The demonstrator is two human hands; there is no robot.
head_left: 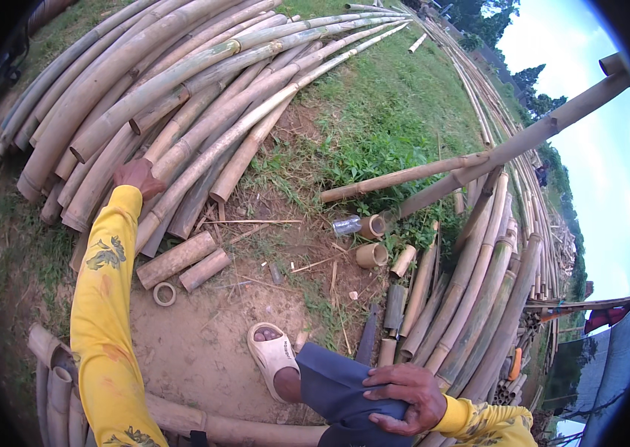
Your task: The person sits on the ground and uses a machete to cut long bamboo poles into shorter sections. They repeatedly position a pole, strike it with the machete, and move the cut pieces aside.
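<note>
My left hand (138,177) reaches out to the big stack of bamboo and is closed at the near end of one bamboo pole (173,138). Its fingers are curled and partly hidden from above. Around it lie the cut ends of other thick bamboo poles (99,179), pale brown and greyish. My right hand (406,396) rests on my knee in dark trousers (344,380), fingers slightly spread, holding nothing. Below the stack, two short bamboo pieces (177,259) and a bamboo ring (164,294) lie on the bare soil.
A saw blade (366,335) stands near my knee. Beyond it are a clear bottle (346,226), short bamboo cups (371,255) and a second bamboo stack (490,298). A slanted bamboo pole (516,145) rises at the right. Another bamboo pole (255,430) crosses beneath me.
</note>
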